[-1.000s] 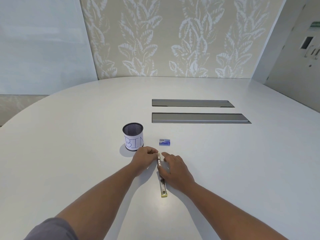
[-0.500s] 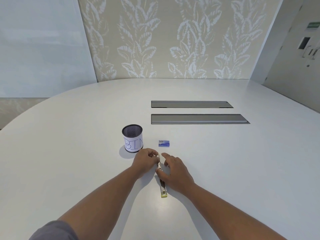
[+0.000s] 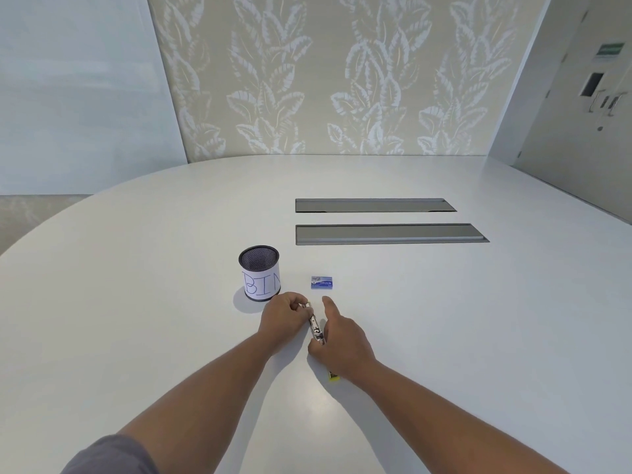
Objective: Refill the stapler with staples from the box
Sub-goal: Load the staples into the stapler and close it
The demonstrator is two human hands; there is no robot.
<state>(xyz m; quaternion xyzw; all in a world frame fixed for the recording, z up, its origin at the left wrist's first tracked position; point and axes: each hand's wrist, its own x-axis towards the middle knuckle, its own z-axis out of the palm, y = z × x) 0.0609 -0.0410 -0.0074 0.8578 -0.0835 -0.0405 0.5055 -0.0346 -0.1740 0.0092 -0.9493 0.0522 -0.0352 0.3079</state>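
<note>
A stapler [image 3: 315, 325] lies opened out on the white table, its metal magazine pointing away from me and its yellow end [image 3: 333, 377] showing under my right wrist. My left hand [image 3: 284, 319] pinches the far tip of the metal magazine. My right hand [image 3: 338, 340] lies over the stapler's middle, thumb against the metal part, index finger stretched forward. A small blue staple box [image 3: 321, 282] sits closed just beyond both hands.
A black mesh cup [image 3: 260, 277] with a paper label reading BIN stands left of the staple box. Two grey cable hatches [image 3: 390, 233] are set into the table [image 3: 136, 302] farther back. A patterned wall stands behind.
The far end of the metal magazine has lifted and swung slightly left in my left hand. My right hand slid nearer over the stapler, hiding most of its lower half.
</note>
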